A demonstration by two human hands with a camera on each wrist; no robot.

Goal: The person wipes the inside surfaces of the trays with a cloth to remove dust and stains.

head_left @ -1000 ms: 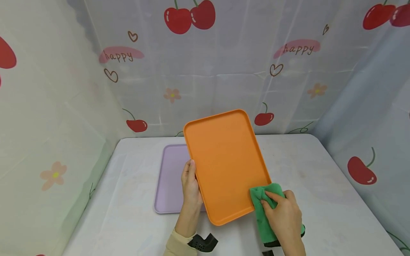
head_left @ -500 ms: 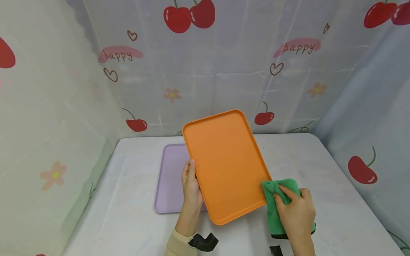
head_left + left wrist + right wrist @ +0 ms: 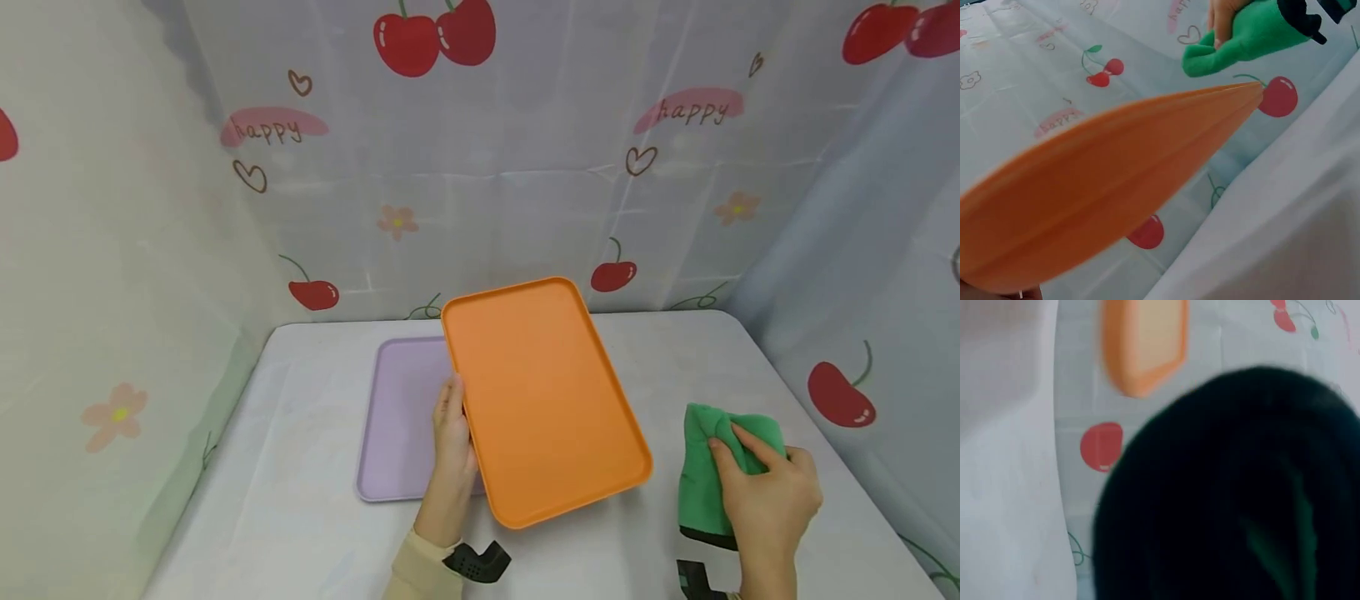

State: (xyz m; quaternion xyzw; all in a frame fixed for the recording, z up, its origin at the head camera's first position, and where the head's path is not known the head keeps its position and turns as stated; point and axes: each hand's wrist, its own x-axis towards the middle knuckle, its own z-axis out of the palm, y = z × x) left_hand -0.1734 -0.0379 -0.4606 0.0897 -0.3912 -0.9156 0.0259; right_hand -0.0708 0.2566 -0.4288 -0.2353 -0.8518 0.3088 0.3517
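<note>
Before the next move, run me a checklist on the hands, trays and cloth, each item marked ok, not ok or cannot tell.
1. Left hand holding the orange tray by its left edge: ok.
2. Right hand pinching the green cloth: ok.
3. Green cloth apart from the orange tray: ok, a gap shows in the head view.
4. Orange tray lying flat on the table: not ok, it is held up at a tilt.
5. Purple tray fully in view: not ok, the orange tray hides its right side.
6. Firmness of the left hand's grip: cannot tell.
</note>
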